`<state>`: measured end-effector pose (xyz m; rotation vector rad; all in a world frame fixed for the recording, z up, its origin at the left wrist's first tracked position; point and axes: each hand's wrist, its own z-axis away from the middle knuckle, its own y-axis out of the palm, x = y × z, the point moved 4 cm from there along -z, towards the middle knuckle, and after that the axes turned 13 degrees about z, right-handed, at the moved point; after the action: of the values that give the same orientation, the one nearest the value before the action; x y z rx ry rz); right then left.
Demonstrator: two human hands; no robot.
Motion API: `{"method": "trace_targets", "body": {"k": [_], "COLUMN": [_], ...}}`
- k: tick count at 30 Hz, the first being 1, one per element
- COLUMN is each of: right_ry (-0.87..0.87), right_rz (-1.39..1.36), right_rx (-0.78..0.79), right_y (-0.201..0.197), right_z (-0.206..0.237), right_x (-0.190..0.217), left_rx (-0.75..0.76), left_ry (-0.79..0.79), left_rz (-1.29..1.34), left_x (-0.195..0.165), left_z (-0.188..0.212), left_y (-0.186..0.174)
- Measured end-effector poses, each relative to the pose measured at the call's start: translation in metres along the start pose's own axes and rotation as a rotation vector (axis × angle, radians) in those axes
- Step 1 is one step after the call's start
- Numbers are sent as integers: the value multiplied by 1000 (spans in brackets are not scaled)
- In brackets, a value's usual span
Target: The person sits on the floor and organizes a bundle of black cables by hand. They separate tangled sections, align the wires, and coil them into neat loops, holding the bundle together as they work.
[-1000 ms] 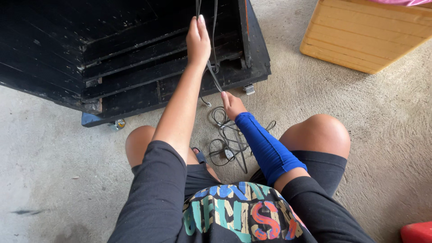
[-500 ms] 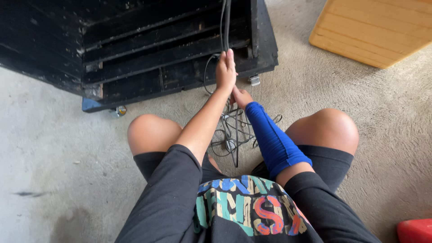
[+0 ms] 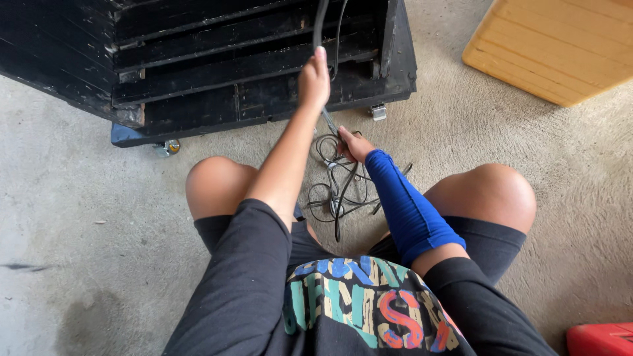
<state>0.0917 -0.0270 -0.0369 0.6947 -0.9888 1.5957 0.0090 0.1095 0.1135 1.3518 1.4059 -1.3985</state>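
Feeding the black cable down, one grip over the other

The black cable (image 3: 321, 23) is running down from the top edge of the view, through my left hand (image 3: 314, 82), whose grip is closing around it, and on to my right hand (image 3: 354, 145), just below and a little nearer me, whose grip is pinching the same line right above the floor. Compared with a second ago my left grip is sitting lower against the black slatted cabinet (image 3: 217, 66), nearer my right, so the stretch between them is getting shorter. Below my right grip the slack is lying in a loose tangle (image 3: 336, 191) on the concrete floor (image 3: 79, 217), between my knees. A yellow wooden box (image 3: 560, 46) is sitting well off to the right of both grips.
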Motion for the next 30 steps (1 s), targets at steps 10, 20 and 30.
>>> {"method": "trace_targets", "body": {"k": [10,20,30], "right_ry": [-245,-152,-253], "right_rz": [596,552,10], "right_rx": [-331,-297,135], "right_y": [12,5,-19], "right_z": [11,10,39], "right_x": [15,-1,91], "left_rx": [151,421,521], "left_ry": [-54,101,-422], "left_rz": [439,-35,342], "left_x": [31,63,20], "left_z": [-11,32,27], "left_y": [-22,-27,-87]}}
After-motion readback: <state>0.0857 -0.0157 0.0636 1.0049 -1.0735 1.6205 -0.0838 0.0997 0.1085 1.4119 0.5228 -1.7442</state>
